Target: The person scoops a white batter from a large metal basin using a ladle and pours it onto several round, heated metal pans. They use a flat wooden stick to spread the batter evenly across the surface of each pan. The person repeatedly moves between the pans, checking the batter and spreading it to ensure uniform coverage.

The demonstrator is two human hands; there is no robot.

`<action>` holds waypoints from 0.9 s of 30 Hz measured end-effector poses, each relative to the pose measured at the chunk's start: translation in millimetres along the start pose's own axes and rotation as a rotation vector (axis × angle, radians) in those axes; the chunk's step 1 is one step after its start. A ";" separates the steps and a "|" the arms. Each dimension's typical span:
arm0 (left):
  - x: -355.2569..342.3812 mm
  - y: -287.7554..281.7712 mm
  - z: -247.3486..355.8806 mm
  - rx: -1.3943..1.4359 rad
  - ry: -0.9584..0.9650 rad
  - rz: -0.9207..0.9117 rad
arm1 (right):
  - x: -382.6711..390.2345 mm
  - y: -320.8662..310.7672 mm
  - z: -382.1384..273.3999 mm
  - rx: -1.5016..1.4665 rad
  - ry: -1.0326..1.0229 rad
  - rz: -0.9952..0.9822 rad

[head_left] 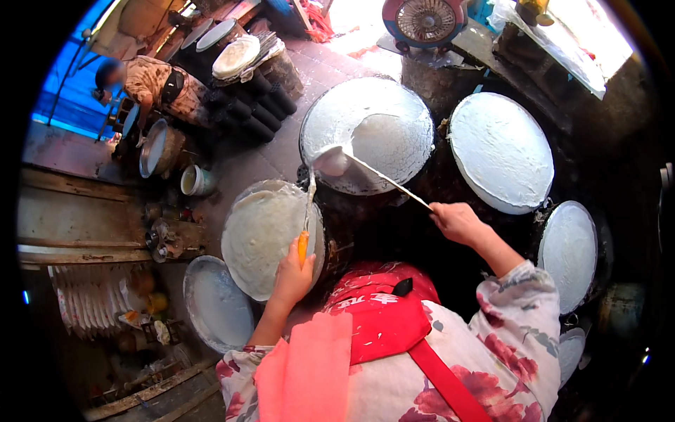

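Left hand (292, 273) clamped on orange-handled spatula (307, 211), blade at far rim of cooked crepe (264, 235) on near-left round griddle | Right hand (457, 222) clamped on long ladle (365, 167), bowl tipped over batter (383, 141) on middle griddle (323, 116) | 2 battered griddles (500, 151) stood right.

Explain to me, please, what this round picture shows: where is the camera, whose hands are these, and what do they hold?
The camera sits on a person's head and looks down, so the picture bends at its rim. Both forearms from below are that person's own. The right hand holds a long thin stick with a ladle of white batter over a round griddle. The left hand holds an orange-handled spatula on a thin round sheet. More white discs lie to the right. Another person works at the upper left.
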State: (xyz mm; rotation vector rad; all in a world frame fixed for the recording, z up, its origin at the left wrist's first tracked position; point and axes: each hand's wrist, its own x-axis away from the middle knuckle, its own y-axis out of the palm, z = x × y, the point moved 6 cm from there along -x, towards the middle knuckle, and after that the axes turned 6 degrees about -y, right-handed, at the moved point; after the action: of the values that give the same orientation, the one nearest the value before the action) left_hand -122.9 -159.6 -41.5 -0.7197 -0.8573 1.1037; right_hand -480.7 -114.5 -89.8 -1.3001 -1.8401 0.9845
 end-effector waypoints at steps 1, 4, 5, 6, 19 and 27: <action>5.7 0.2 -0.9 -0.043 0.019 -0.023 | 13.8 1.0 -4.0 -0.058 0.016 0.084; 16.7 -2.4 -2.2 -0.112 0.122 -0.070 | 49.4 18.5 -15.3 -0.180 0.156 0.271; 16.8 -6.5 -2.8 -0.087 0.182 -0.059 | 57.0 22.6 -19.7 -0.209 0.214 0.327; 20.4 -9.5 -3.8 -0.063 0.241 -0.047 | 58.8 32.7 -26.4 -0.315 0.275 0.366; 26.5 -38.6 -56.3 1.176 -0.119 -0.167 | -60.8 162.8 -92.8 -0.678 0.418 0.408; 46.3 -31.2 -67.1 1.138 -0.153 -0.175 | -26.2 142.3 -124.3 -0.389 0.345 0.498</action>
State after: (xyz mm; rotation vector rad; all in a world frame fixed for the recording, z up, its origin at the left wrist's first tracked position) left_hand -40.9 -129.8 -37.9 0.3822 -0.2889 1.2707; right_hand -303.9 -83.7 -154.5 -2.0894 -1.5115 0.5904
